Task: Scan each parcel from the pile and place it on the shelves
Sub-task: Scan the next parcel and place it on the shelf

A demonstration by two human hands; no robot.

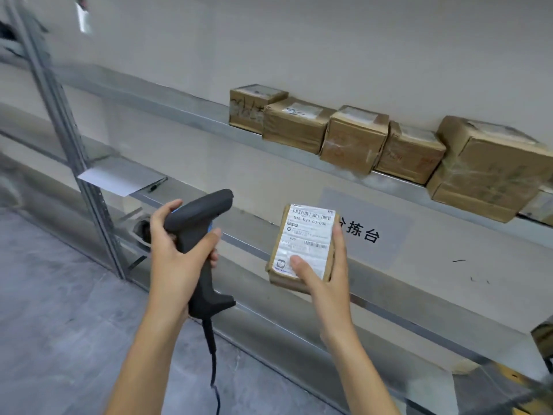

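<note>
Parcels [386, 142] in a row on the upper shelf [185, 110], five brown taped boxes side by side against the pale wall [329, 40], the rightmost [490, 169] biggest and jutting over the edge. Grey shelf upright [64, 130] at left, grey floor [59, 324] below. Lower shelf [419, 310] with a sign [363, 230] printed in black characters and, at its left end, a white sheet [119, 178] beside a black pen [155, 186].

Black scanner [200, 232] upright in the left hand [176, 256], fingers wrapped round the handle, thumb near the head, cable [214, 369] hanging from the base. Nose turned right, toward the held parcel [302, 250].

Small brown parcel held above the lower shelf in the right hand [326, 280], white label [305, 235] with barcodes facing up, thumb pressed on the label's lower part, fingers curled along the right edge.
</note>
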